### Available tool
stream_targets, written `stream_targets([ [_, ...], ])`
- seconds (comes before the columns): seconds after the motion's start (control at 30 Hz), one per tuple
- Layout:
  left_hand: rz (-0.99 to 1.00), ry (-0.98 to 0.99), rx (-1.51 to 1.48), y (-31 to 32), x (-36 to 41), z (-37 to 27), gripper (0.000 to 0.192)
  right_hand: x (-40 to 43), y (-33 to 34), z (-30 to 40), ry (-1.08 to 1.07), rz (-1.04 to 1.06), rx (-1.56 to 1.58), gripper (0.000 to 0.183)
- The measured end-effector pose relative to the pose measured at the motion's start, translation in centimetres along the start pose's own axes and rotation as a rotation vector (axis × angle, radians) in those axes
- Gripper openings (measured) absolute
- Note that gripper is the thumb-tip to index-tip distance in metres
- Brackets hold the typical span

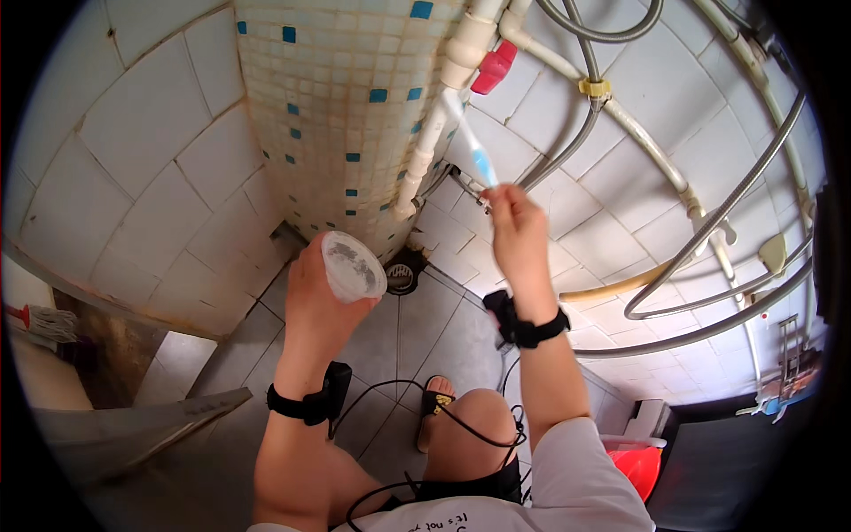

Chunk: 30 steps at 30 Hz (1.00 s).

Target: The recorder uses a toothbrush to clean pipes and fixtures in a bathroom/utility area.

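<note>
My left hand [316, 299] grips a small translucent plastic cup [356, 272], tilted with its mouth towards me. Greyish matter or liquid shows inside the cup. In my right hand [518, 219] is a white and light-blue toothbrush [482, 163], held by its handle end. Its blurred head points up at a white plastic pipe [432, 126]; I cannot tell whether they touch. Just above the brush, a red valve handle [495, 66] sticks out from the pipe. Behind both stands a rounded column [319, 120] of small cream tiles dotted with blue ones.
A round floor drain [402, 274] lies at the column's foot. Flexible metal hoses [718, 226] loop along the right wall. Black cables [459, 419] hang across my knee. A mop head [50, 322] shows at far left, a red container [635, 469] at lower right.
</note>
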State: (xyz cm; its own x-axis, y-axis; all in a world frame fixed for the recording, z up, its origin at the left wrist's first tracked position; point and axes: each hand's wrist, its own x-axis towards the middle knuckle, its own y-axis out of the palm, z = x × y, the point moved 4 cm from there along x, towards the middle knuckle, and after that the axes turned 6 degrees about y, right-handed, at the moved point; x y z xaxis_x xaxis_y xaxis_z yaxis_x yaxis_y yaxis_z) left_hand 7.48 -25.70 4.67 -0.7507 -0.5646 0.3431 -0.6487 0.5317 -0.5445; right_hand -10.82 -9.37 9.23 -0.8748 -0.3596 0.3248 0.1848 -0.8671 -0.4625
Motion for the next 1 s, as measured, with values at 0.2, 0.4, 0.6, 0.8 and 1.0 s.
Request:
stream_targets([
  [0.2, 0.026, -0.013, -0.015, 0.1, -0.1, -0.1, 0.082, 2.7, -1.6, 0.4, -0.131, 0.015, -0.490, 0.020],
  [0.4, 0.008, 0.086, 0.001, 0.4, -0.2, 0.0, 0.080, 4.1, -3.6, 1.7, -0.130, -0.082, -0.388, 0.021],
  [0.6, 0.008, 0.086, 0.027, 0.5, 0.0, -0.2, 0.079, 2.7, -1.4, 0.1, -0.404, -0.041, -0.680, 0.019],
  [0.8, 0.049, 0.024, -0.013, 0.8, -0.3, -0.3, 0.083, 3.4, -2.5, 3.0, -0.307, -0.129, -0.641, 0.017],
  [1.0, 0.057, 0.034, -0.031, 0.8, -0.1, -0.2, 0.083, 3.4, -2.9, 2.6, -0.290, -0.081, -0.580, 0.021],
])
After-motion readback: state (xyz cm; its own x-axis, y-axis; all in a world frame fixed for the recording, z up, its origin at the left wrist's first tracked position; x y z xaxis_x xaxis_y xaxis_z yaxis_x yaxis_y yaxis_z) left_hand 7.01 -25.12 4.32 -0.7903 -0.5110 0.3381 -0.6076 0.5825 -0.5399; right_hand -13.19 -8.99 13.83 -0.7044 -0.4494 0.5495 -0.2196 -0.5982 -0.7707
